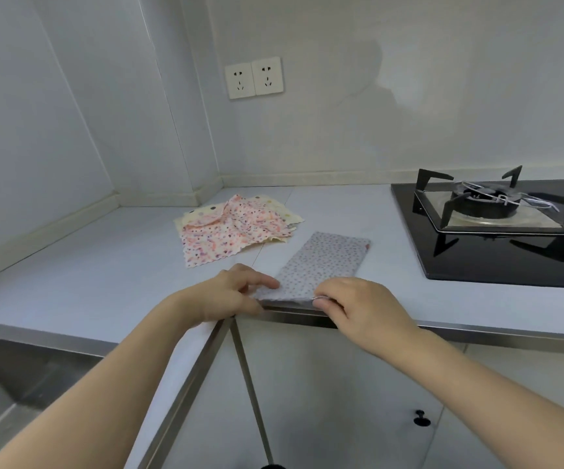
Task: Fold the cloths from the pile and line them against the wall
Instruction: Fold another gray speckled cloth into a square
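— What have we got nearest us?
— Our left hand and right hand each pinch a near corner of the grey dotted cloth, folded into a strip at the desk edge.
— And beyond?
— The pile of pink and yellow cloths lies further back, near the corner wall; a stove sits right.

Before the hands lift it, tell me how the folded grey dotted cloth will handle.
The grey dotted cloth will probably be floppy: it lies flat in thin layers and would likely sag or unfold unless both near corners are held. It looks light, since the left hand and right hand pinch it with fingertips alone. On the smooth countertop it would probably slide easily when pushed.
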`<state>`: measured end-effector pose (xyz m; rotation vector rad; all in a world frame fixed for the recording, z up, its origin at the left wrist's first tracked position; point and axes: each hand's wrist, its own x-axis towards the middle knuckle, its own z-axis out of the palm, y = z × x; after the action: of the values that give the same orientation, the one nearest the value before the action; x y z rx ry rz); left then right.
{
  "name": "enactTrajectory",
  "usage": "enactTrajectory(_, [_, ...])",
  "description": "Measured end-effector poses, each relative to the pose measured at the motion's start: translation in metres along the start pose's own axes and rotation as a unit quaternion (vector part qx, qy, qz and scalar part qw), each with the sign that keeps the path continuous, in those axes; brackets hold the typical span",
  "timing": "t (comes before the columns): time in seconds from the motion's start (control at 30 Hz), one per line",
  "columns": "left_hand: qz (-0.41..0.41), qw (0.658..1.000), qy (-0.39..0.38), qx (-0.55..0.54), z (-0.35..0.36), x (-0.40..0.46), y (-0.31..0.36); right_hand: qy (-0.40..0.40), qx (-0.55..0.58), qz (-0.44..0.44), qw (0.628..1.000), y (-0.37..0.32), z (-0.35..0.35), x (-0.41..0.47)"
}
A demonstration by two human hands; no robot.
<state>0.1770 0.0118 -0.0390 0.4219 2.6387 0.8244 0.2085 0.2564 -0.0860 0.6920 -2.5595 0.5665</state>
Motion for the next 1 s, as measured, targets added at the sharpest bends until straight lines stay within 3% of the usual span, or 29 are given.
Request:
enactTrajectory(0.1, [0.029,0.999,0.04,0.006,0.003,0.005,0.005,0.019,0.148,0.096,0.984,0.001,-0.009,0.001])
enactTrajectory(0.23, [0.04,0.987,0.112,-0.113,0.004,0.018,0.012,0.032,0.268,0.153,0.951,0.004,-0.021,0.007])
enactTrajectory(0.43, [0.044,0.967,0.18,-0.177,0.005,0.075,0.032,0.064,0.202,0.21,0.955,0.052,-0.022,0.039])
enactTrajectory(0.53, [0.031,0.968,0.214,-0.13,0.012,0.114,0.044,0.049,0.141,0.24,0.959,0.079,-0.019,0.055])
enactTrajectory(0.7, [0.006,0.972,0.229,0.042,0.026,0.15,0.048,-0.007,0.016,0.242,0.97,0.113,-0.002,0.063])
enactTrajectory(1.0, [-0.008,0.96,0.269,0.079,0.033,0.156,0.043,0.023,-0.035,0.228,0.973,0.124,0.007,0.063])
